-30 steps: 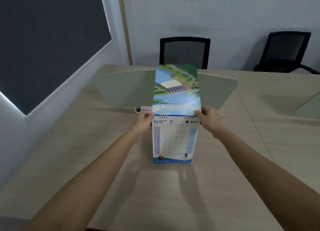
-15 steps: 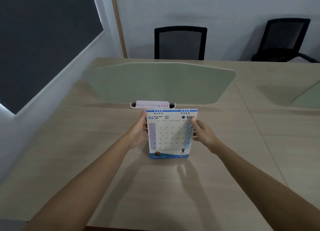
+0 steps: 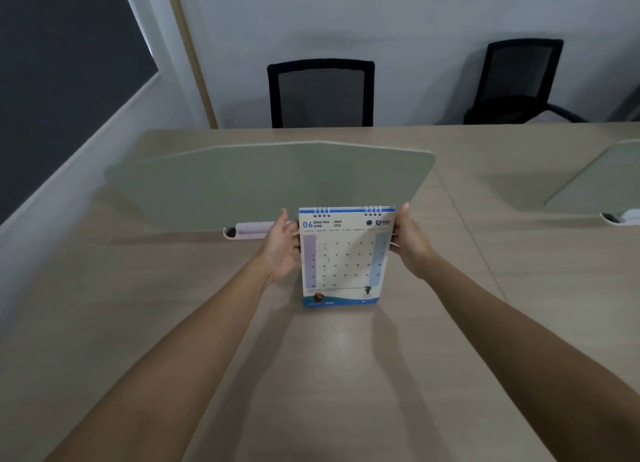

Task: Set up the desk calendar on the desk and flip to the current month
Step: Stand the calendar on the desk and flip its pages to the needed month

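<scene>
The desk calendar (image 3: pixel 344 255) stands upright on the desk (image 3: pixel 339 375), its lower edge on the wood and the June 2026 page facing the wearer. The left hand (image 3: pixel 282 250) is curled against its left edge and the right hand (image 3: pixel 408 245) against its right edge, both high up near the spiral binding, so the calendar is pinched between them; how firmly either hand presses cannot be told. Just behind the grip rises a pale green divider panel (image 3: pixel 242 184), with a small pinkish tray (image 3: pixel 252 229) at its foot, left of the left hand. Further back stand two black chairs (image 3: pixel 322 93). The step in hand looks like settling the stand. Next, both hands need to let go gently, provided June is the wanted month.
</scene>
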Tool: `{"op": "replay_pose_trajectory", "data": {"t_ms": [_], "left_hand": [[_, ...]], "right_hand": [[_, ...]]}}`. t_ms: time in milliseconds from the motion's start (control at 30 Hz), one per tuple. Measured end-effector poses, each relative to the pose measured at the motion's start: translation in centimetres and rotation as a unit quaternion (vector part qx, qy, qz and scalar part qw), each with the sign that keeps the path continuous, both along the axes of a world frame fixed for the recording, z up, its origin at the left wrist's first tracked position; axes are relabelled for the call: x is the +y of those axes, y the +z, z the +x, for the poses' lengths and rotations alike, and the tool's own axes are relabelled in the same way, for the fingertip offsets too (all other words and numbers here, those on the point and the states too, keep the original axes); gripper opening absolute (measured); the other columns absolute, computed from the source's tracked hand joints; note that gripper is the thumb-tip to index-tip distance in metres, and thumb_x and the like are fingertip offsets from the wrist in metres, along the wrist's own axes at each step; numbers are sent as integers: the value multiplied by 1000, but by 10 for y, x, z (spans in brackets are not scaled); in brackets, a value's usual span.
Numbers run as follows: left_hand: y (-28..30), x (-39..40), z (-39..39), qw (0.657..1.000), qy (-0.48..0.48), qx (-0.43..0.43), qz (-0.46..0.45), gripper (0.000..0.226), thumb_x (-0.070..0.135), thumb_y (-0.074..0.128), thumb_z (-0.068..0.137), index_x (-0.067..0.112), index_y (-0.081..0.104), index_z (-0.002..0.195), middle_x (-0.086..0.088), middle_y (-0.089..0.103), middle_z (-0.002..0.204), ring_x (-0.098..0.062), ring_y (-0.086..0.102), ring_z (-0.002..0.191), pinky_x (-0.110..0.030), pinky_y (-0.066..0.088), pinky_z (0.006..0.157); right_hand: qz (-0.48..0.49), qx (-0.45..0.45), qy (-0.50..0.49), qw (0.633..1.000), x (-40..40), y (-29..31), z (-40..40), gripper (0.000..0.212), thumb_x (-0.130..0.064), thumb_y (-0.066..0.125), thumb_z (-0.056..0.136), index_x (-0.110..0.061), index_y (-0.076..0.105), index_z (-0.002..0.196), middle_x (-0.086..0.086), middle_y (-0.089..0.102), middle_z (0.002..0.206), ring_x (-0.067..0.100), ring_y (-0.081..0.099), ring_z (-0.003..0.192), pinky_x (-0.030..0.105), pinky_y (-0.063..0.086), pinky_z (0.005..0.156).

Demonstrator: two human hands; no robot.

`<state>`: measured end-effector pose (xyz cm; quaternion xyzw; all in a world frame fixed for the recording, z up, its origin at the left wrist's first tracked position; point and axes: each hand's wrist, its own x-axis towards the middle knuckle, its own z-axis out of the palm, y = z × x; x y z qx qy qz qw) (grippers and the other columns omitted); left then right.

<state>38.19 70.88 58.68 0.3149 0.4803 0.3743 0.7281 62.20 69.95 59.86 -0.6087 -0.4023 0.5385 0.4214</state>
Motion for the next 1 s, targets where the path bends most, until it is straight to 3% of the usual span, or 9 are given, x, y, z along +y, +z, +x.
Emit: {"op": "replay_pose_trajectory", "data": {"t_ms": [100,200,300,467,567,700,833,1000], "left_hand": [[-3,22,16,998,-5,63,31,56,60,33,91,23,62,121,-4,64,125,-22,57,116,-44,38,98],[-6,37,30,981,40,136,135,34,37,60,89,11,68,111,-7,71,116,-20,66,104,-34,49,91],[-10,57,37,968,68,142,195,30,15,60,90,0,63,115,-14,69,116,-20,67,95,-21,56,79],[-9,96,42,962,61,158,213,20,19,53,95,10,65,108,-8,70,105,-22,66,93,-33,56,79],[-9,113,47,961,43,173,212,22,20,51,96,12,64,110,-9,70,106,-22,68,85,-30,57,70],[-11,131,55,960,30,178,216,17,19,52,95,19,66,104,-7,70,110,-24,66,104,-46,52,96],[-12,141,61,956,31,186,223,19,20,52,95,30,68,96,-6,71,109,-24,66,107,-48,49,101],[-17,139,63,957,29,186,223,23,10,54,93,11,64,114,-11,68,119,-24,65,109,-43,51,98]], "right_hand": [[12,19,-22,1000,21,0,15,51,-52,29,98,-20,68,93,0,72,97,20,66,98,42,45,103],[55,-34,11,998,39,-10,27,43,-51,54,89,-15,73,103,5,76,106,24,70,102,48,50,100],[87,-82,8,993,58,-18,36,29,-25,67,87,-9,70,112,7,74,111,22,70,102,48,52,98],[100,-95,17,990,96,-21,48,28,-16,65,89,-8,68,116,8,73,115,26,68,108,46,54,96],[105,-95,13,990,116,-23,58,27,-14,64,89,-10,68,116,8,72,116,27,68,109,45,54,95],[112,-104,13,988,135,-22,69,26,-13,63,90,-9,68,115,8,72,114,26,68,107,38,54,90],[111,-108,15,988,145,-25,76,27,-14,64,89,-10,68,116,8,72,116,26,68,108,44,55,95],[112,-125,22,986,144,-26,76,26,-18,63,90,-14,68,115,4,73,116,24,68,109,46,54,95]]}}
